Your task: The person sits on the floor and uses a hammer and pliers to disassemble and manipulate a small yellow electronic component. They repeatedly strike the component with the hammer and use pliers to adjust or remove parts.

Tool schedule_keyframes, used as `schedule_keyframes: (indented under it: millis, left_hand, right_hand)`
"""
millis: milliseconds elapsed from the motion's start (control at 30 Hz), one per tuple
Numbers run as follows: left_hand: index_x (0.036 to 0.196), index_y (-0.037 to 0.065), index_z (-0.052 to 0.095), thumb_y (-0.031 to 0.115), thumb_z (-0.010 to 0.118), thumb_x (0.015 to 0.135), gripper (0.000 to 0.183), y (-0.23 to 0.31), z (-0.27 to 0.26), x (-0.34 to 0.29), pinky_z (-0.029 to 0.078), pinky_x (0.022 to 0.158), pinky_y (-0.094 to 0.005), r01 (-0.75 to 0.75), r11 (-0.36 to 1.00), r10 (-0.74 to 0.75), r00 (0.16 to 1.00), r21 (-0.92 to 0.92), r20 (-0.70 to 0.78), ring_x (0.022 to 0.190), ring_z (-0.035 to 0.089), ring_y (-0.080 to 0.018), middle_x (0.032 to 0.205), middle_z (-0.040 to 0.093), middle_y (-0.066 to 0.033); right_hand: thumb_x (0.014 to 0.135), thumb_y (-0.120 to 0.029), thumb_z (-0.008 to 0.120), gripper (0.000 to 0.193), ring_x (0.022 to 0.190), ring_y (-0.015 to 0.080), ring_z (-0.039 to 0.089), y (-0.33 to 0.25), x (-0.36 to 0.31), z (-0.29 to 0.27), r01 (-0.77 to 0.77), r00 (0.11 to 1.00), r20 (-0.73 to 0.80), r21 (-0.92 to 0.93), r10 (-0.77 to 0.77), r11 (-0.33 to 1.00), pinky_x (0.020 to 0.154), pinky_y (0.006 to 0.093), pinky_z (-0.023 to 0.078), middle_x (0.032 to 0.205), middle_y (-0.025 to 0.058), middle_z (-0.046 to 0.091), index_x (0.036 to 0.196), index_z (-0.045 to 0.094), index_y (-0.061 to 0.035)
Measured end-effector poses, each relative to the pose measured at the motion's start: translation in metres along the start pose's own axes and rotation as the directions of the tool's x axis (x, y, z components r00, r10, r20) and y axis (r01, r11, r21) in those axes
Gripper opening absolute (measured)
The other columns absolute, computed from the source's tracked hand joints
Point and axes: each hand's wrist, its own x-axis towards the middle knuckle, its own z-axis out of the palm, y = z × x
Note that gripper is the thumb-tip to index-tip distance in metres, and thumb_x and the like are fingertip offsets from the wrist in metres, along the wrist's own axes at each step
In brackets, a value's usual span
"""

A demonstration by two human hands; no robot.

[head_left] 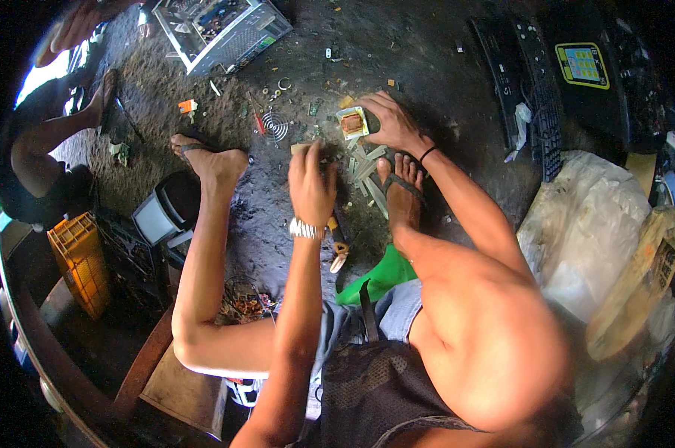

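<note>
My left hand, with a metal band at its wrist, is closed palm down above the ground. A small tan piece shows at its fingertips; what else it holds is hidden. My right hand, with a dark wristband, has its fingers and thumb against a small square transformer with a pale yellow frame and coppery middle. Thin grey metal strips lie scattered below it, between my left hand and my sandalled right foot. A dark and yellow tool handle lies below my left hand.
An open metal computer case stands at the far left. Nearer are a coiled wire grille, an orange crate and green cloth. Keyboards and a pale plastic sack lie right. Another person's leg is at left.
</note>
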Motion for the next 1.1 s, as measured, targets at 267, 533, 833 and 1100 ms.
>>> schedule_keyframes:
  millis: [267,533,833,1100]
  left_hand:
    - [0.126,0.006,0.061,0.018,0.082,0.078,0.054,-0.04,0.047,0.075,0.049,0.1,-0.0498,-0.341,0.937,0.294,0.883,0.069,0.365,0.121,0.058,-0.0419,0.132,0.059,-0.0186]
    - [0.131,-0.001,0.055,0.019,0.081,0.079,0.061,-0.03,0.054,0.069,0.048,0.098,-0.0507,-0.362,0.93,0.345,0.92,0.068,0.186,0.114,0.056,-0.0428,0.13,0.055,-0.0233]
    - [0.137,-0.003,0.048,0.016,0.08,0.083,0.066,-0.022,0.047,-0.098,0.036,0.109,-0.0577,0.331,0.91,-0.346,0.938,0.251,0.019,0.133,0.042,-0.0515,0.142,0.043,-0.0342]
    - [0.128,-0.005,0.05,0.012,0.08,0.08,0.059,-0.04,0.039,-0.129,0.049,0.093,-0.0491,0.55,0.835,-0.54,0.822,-0.003,0.184,0.101,0.058,-0.0479,0.107,0.059,-0.0276]
  right_hand:
    - [0.062,-0.031,0.094,0.073,0.118,0.0349,0.06,-0.001,0.009,0.006,0.11,0.993,-0.038,0.018,-0.11,0.994,0.102,0.0434,0.05,0.117,0.0144,0.066,0.123,0.066,-0.0013]
    - [0.073,-0.003,0.08,0.066,0.132,0.0371,0.056,-0.013,-0.007,0.005,0.154,0.987,-0.048,-0.036,-0.156,0.987,0.109,0.0446,0.051,0.139,0.0159,0.057,0.135,0.058,-0.0027]
    - [0.076,0.005,0.069,0.055,0.131,0.0389,0.058,-0.015,-0.05,-0.016,-0.043,0.999,0.013,0.156,0.042,0.987,0.109,0.0453,0.052,0.139,0.0163,0.059,0.129,0.061,-0.0069]
    - [0.077,0.005,0.063,0.046,0.114,0.0396,0.068,-0.008,-0.046,-0.008,-0.124,0.984,-0.104,0.179,0.144,0.976,0.097,0.0436,0.057,0.121,0.0175,0.07,0.122,0.067,-0.0034]
